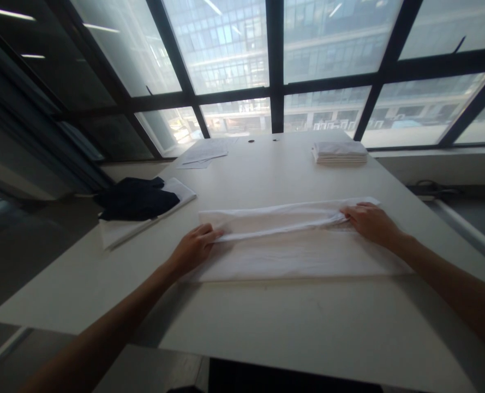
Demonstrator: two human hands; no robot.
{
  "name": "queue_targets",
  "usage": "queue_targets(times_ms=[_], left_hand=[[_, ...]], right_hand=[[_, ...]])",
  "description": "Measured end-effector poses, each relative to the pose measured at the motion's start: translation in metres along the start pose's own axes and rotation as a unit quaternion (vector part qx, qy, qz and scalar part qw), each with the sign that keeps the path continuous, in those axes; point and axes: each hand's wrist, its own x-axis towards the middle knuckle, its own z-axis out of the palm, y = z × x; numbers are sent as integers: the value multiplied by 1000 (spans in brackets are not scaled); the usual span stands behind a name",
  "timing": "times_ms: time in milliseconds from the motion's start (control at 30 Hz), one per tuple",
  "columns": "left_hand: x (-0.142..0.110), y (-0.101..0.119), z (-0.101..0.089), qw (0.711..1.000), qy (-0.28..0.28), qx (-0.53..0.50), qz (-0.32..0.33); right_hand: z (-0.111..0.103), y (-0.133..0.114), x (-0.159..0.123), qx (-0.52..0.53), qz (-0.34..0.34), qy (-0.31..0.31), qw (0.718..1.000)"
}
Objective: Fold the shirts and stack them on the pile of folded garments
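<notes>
Fingers (210,234) of the left hand (191,248) and right hand (369,222) are closed on the cloth's (275,256) folded-over edge, one near each end, presumably so it's held straight and doesn't bunch up. Between and below them, the rest is laid flat on the table (291,316). Beyond the right fingers, a stack (341,154) is parked, likely out of the way tbh; dark fabric (139,201) is dumped left of the left ones.

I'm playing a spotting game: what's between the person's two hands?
Between the left hand and right hand lies a folded white cloth, and both hands touch it; the head view shows this.
</notes>
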Motion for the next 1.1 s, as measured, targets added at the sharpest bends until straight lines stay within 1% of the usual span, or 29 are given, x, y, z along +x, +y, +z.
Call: queue_targets(times_ms=[100,167,233,300,333,367,433,500,600,667,767,867,1000,1100], left_hand=[[3,-1,-4,999,-38,8,2],[6,-1,-7,998,-60,23,7],[9,-1,-8,998,-49,33,6],[13,-1,-7,999,-27,26,14],[15,-1,-6,999,-25,16,23],[18,-1,-3,999,-34,5,34],[24,-2,3,996,-72,-12,49],[31,-4,9,993,-109,-17,39],[40,-7,11,990,-142,-20,11],[44,-9,7,987,-157,-21,3],[46,-11,-1,986,-164,-10,-5],[52,-14,-9,987,-159,25,-10],[67,-20,-22,985,-154,68,-31],[69,-20,-30,986,-146,85,-14]], right_hand=[[1,1,-1,1,36,6,999],[4,4,-2,12,42,19,999],[8,7,-3,41,19,37,998],[13,8,-3,77,-22,48,996],[15,8,-2,93,-41,48,994],[16,8,0,105,-57,45,992],[19,5,5,120,-76,33,989],[21,0,13,133,-92,15,987],[22,-6,24,153,-124,-27,980],[24,-7,29,162,-129,-51,977],[25,-5,31,169,-109,-63,978],[23,-3,35,170,-82,-56,980],[17,1,48,167,-61,-46,983],[14,4,53,172,-59,-30,983]])
